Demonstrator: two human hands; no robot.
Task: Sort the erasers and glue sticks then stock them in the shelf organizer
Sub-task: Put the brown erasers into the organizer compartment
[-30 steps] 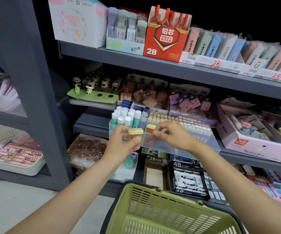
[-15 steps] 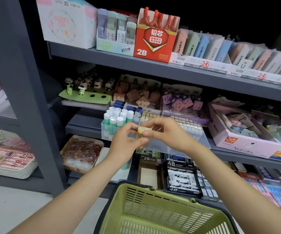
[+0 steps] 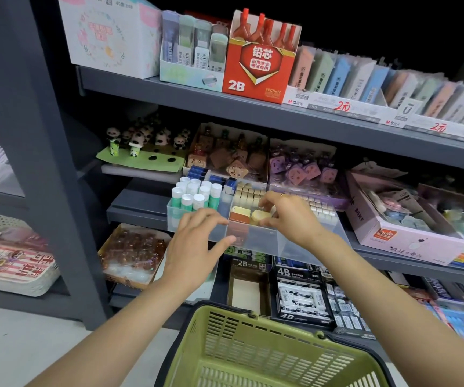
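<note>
Change: half a second ago both my hands pinched one pale yellow eraser together in the air in front of the organizer; now my right hand (image 3: 289,216) has carried it into the organizer and my left hand (image 3: 197,244) has let go.
Meaning for the task: I judge this eraser is as good as stocked, going in with its own kind rather than with the glue sticks; only the release is left.
Right fingers: the right fingers (image 3: 265,203) are curled down over the yellow eraser (image 3: 260,215), closed on it from above.
Left fingers: spread apart and holding nothing, hovering just in front of the organizer's near wall, the thumb close to that wall; whether it touches, I cannot tell.
Organizer: a clear plastic shelf organizer (image 3: 256,240) with dividers, sitting on the middle shelf.
Eraser position: inside the organizer's middle compartment, near its front, just right of an orange and cream eraser (image 3: 239,215).
Eraser look: a small blocky piece, soft yellow, seemingly in a shiny wrap.
Other erasers: rows of small cream erasers (image 3: 249,192) stand packed behind it, toward the organizer's back.
Glue sticks: white-capped green glue sticks (image 3: 197,194) stand upright in the organizer's left compartment.
Basket: a green basket (image 3: 267,356) sits below the organizer, nearest to me.
</note>
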